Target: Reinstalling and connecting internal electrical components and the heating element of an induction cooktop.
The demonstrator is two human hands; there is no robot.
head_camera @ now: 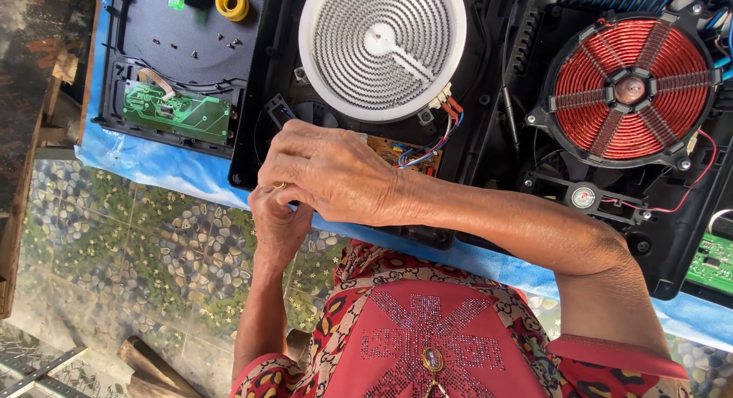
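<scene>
The black cooker housing [252,150] lies open on the blue sheet [175,173], and both my hands meet at its near edge, just below the white radiant heater [382,46]. My right hand [332,173] reaches across from the right and lies knuckles-up over that edge, fingers curled down onto something I cannot see beneath them; whether it grips anything I cannot tell. My left hand [276,222] comes up from below, tucked under the right, its fingers bent in against the housing rim; what it pinches, if anything, is hidden. Just beyond my right knuckles a small brown board [397,150] shows, with red, blue and white wires [431,142] running up to the heater's terminals. To the left sits a second housing with a green circuit board [175,111], a few loose screws [217,45] and a yellow tape roll [231,2]. To the right, well apart, is the copper induction coil [630,88]. Another green board [710,262] peeks in at the far right.
</scene>
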